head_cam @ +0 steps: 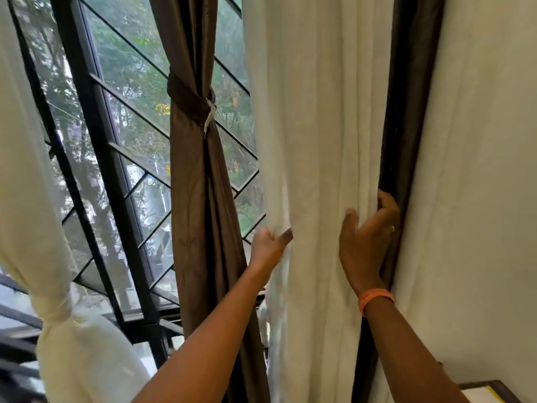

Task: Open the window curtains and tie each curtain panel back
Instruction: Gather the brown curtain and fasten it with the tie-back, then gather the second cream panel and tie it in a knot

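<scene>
The cream curtain panel (pixel 319 170) hangs loose at the right of the window (pixel 116 141), just beside the wall (pixel 479 170), and it is being gathered from both edges. Its window-side edge is pinched by the left hand (pixel 268 245), thumb on the front of the cloth and fingers tucked behind the hem, so that the edge can be drawn inward. Its wall-side folds are gripped by the right hand (pixel 367 239), fingers curled round the bunched cloth beside a dark brown strip (pixel 406 112), which seems to be another curtain's edge; an orange wristband (pixel 376 299) is worn on that wrist. Holding both edges lets the width be squeezed into one bundle fit for tying.

To the left, the brown curtain panel (pixel 197 199) is already cinched at mid-height by a brown tieback (pixel 189 98), and another cream panel (pixel 43 228) is knotted low at the far left. By this judgement the held panel is the one left to tie.
</scene>
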Action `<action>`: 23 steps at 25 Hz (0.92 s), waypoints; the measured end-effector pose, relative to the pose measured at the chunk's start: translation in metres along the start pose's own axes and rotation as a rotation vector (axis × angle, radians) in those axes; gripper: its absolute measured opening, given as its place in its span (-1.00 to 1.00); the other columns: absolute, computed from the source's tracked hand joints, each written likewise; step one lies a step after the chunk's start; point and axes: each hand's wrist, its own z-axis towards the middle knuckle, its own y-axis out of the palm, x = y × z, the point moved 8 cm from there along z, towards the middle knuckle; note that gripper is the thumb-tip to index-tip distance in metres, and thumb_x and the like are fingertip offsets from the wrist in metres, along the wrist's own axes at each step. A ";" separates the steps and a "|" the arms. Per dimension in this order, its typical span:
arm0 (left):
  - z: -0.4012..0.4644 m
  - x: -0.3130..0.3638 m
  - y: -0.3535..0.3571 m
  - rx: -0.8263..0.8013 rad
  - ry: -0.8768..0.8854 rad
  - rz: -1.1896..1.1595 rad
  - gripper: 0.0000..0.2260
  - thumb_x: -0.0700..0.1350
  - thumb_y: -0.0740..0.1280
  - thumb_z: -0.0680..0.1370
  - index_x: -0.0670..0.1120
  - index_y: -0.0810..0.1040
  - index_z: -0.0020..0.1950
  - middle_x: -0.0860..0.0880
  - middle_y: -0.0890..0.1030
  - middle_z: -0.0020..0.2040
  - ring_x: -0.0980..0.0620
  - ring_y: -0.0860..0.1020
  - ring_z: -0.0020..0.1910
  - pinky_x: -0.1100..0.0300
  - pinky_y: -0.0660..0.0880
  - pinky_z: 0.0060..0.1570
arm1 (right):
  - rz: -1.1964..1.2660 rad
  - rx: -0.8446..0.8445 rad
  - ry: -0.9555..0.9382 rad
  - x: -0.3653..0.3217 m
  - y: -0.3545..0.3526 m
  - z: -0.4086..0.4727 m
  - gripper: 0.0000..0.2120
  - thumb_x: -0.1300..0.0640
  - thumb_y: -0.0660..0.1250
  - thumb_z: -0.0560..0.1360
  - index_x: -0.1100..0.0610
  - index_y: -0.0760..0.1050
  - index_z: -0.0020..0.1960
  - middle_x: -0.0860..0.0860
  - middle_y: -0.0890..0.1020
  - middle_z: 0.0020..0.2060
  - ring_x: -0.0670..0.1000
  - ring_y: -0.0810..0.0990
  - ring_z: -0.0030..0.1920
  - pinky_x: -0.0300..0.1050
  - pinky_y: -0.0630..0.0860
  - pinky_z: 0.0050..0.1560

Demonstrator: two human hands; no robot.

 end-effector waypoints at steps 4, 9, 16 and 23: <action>-0.045 -0.016 -0.023 0.131 0.120 0.065 -0.72 0.00 0.46 0.48 -0.02 0.55 0.15 0.07 0.67 -0.02 0.19 0.64 -0.06 0.23 0.59 -0.06 | -0.079 0.019 -0.074 0.005 -0.007 0.009 -0.48 0.28 0.32 0.49 0.09 0.20 0.36 0.18 0.42 0.29 0.11 0.47 0.24 0.12 0.45 0.25; -0.112 -0.046 -0.047 0.031 0.031 0.007 -0.68 0.05 0.38 0.54 -0.08 0.57 0.22 0.09 0.68 -0.06 0.19 0.64 -0.15 0.32 0.57 -0.14 | -0.417 -0.053 -0.400 -0.039 0.005 -0.052 -0.72 0.19 0.29 0.51 0.04 0.51 0.21 0.04 0.27 0.20 0.09 0.35 0.15 0.26 0.36 0.12; -0.157 -0.047 -0.110 -0.191 -0.263 -0.113 -0.58 0.23 0.12 0.61 -0.10 0.54 0.01 -0.03 0.33 -0.46 0.11 0.24 -0.56 0.24 0.15 -0.48 | -0.403 -0.308 -0.274 -0.098 0.034 -0.104 -0.35 -0.42 0.11 0.50 0.08 0.56 0.23 0.12 0.34 0.38 0.16 0.32 0.34 0.17 0.26 0.26; -0.204 -0.029 -0.219 -0.238 -0.100 -0.019 -0.74 -0.01 0.31 0.60 -0.22 0.47 0.07 -0.02 0.54 -0.28 0.14 0.39 -0.55 0.32 0.33 -0.55 | -0.611 -0.392 -0.092 -0.147 0.032 -0.157 -0.63 -0.09 0.34 0.53 0.14 0.51 -0.32 0.03 0.51 -0.04 0.12 0.43 0.03 0.00 0.12 -0.03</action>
